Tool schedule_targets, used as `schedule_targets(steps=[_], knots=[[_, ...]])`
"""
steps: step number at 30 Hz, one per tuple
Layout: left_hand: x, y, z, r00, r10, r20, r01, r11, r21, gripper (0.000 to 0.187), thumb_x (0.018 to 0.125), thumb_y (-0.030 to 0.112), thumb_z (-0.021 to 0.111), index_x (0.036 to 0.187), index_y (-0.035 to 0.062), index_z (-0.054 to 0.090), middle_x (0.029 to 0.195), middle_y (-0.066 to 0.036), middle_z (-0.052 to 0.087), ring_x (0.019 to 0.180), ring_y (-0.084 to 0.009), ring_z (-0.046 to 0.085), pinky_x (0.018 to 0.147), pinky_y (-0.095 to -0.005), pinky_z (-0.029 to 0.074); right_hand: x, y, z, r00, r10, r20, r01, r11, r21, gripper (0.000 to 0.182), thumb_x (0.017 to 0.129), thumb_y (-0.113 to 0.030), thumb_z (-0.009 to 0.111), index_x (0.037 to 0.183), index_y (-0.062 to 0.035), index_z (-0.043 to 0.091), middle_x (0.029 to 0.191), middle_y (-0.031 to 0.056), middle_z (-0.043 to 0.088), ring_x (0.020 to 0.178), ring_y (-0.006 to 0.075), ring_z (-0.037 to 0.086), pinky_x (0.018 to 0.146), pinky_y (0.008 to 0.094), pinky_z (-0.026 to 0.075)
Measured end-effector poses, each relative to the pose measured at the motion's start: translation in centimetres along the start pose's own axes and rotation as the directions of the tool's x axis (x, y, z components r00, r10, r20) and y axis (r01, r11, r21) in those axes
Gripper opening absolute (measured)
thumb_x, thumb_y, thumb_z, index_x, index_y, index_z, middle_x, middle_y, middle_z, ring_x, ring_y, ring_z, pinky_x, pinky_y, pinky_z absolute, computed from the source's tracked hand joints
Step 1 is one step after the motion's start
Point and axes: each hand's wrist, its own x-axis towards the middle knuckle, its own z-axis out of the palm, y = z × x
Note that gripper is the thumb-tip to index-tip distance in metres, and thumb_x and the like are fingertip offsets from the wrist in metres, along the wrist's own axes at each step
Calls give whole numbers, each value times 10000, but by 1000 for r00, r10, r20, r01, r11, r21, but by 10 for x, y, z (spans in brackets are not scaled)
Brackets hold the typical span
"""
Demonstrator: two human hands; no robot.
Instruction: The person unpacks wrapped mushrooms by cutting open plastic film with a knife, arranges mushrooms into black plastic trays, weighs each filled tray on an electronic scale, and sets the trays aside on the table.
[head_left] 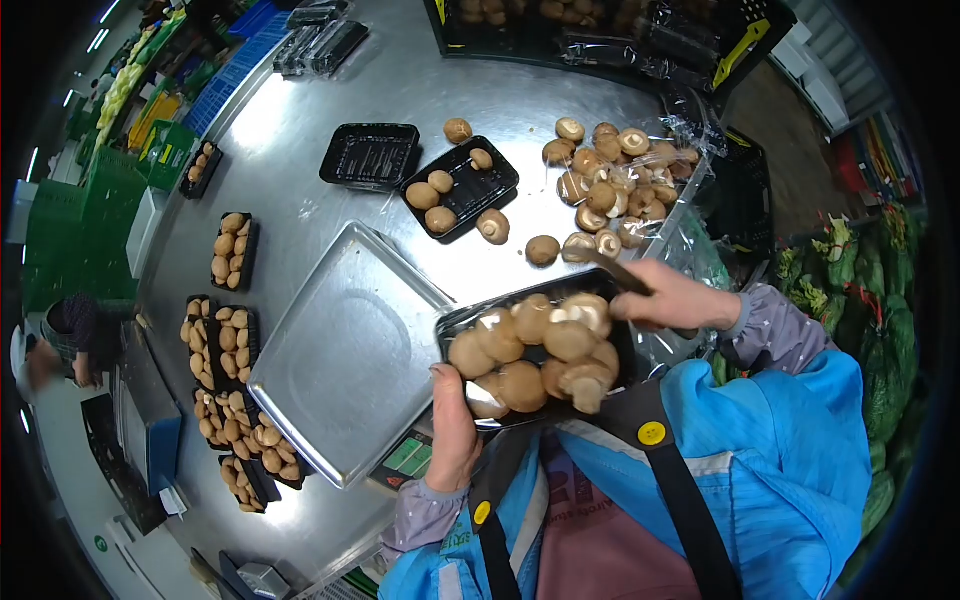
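Observation:
Close to my body is a black plastic tray (628,372) filled with brown mushrooms (522,385), some showing pale stems. My left hand (453,432) grips the tray's left side, thumb up by the rim. At the tray's upper right corner, my right hand (685,297) is closed around a narrow, dark, knife-like tool (622,272), smeared by motion. Left of the tray lies the metal pan of a scale (335,345), bare, with the green display (408,456) partly hidden below it. A pile of loose mushrooms (605,190) sits beyond my right hand.
A part-filled tray (484,205) and an unfilled black tray (370,157) lie ahead. Several filled trays (232,340) line the left side of the steel table (300,215). A dark crate (600,55) stands at the back; leafy greens (880,340) are at right. Another person (75,335) is far left.

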Motion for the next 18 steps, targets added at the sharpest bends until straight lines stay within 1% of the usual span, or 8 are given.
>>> schedule_targets(steps=[2,4,7,9,12,14,16,18], knots=[[2,4,8,999,-22,47,26,995,-92,636,944,540,242,1260,16,413,1208,-121,512,1093,-227,534,904,-356,462,5,10,8,990,-144,-10,143,989,-40,357,910,-325,527,1068,-5,530,674,12,507,477,47,440,402,213,367],[9,0,6,999,10,35,-8,999,-50,649,943,552,201,1253,27,423,1219,-124,505,1113,-232,517,937,-359,437,1,1,9,993,113,-41,-99,960,260,379,915,-337,515,1101,-7,503,654,-11,469,481,39,422,394,199,347],[16,-5,6,997,55,59,-51,996,-75,520,968,476,276,1219,56,450,1131,-80,540,989,-181,556,831,-309,477,-6,7,-4,991,125,-51,-108,961,255,376,924,-369,484,1068,-22,496,647,-31,456,456,30,399,383,181,324],[23,-2,8,992,124,-37,-121,990,73,264,986,324,368,1000,88,484,842,4,529,653,-62,504,527,-200,424,-13,2,-11,966,153,-207,-90,954,286,330,931,-370,463,1005,-51,501,648,-38,469,435,20,390,373,167,319],[29,6,23,993,92,-73,-99,990,-96,163,965,224,448,836,125,434,698,57,432,506,0,351,405,-160,282,-24,11,-35,918,174,-357,-20,918,395,308,928,-341,470,1024,-49,495,642,-48,480,416,-2,387,346,148,298],[41,-10,23,995,99,-23,-100,991,-87,114,957,193,450,946,84,481,732,32,451,522,-28,378,442,-174,328,-30,22,-45,891,139,-432,59,908,414,310,925,-339,476,993,-41,526,633,-45,507,400,-8,389,339,142,293],[51,-23,31,932,249,262,-356,751,556,198,927,122,467,1101,28,477,835,-27,541,624,-113,517,571,-222,436,-34,25,-50,872,136,-470,94,896,434,317,921,-348,479,974,-41,538,626,-45,510,402,-5,393,341,143,297],[49,-46,40,814,184,550,-541,586,604,351,896,60,482,1233,-21,431,1176,-171,547,1111,-242,512,918,-334,403,-34,22,-45,856,156,-492,120,868,482,330,919,-362,479,962,-41,546,619,-47,508,403,-2,396,344,141,298]])
